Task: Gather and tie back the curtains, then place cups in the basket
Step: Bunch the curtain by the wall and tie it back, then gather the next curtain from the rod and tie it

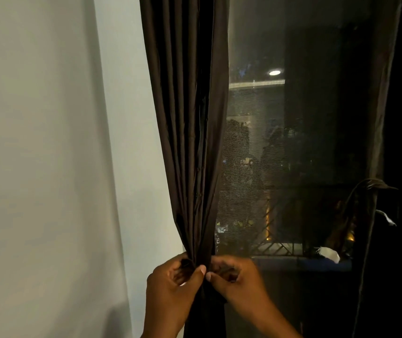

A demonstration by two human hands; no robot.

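Note:
A dark brown curtain [187, 132] hangs in tight folds left of the window, bunched to a narrow waist near the bottom of the view. My left hand [170, 289] grips the left side of that waist, fingers curled around a dark tie-back strip. My right hand [239, 281] pinches the strip's other end on the right side, thumbs nearly touching. A second dark curtain [375, 118] hangs at the right edge, held by a tie [375, 184]. No cups or basket are in view.
A pale wall [48, 154] fills the left half. Behind the curtains is a mesh-screened window [280, 147] showing night lights and a metal railing [275, 245]. Something white [329, 254] lies on the sill at the lower right.

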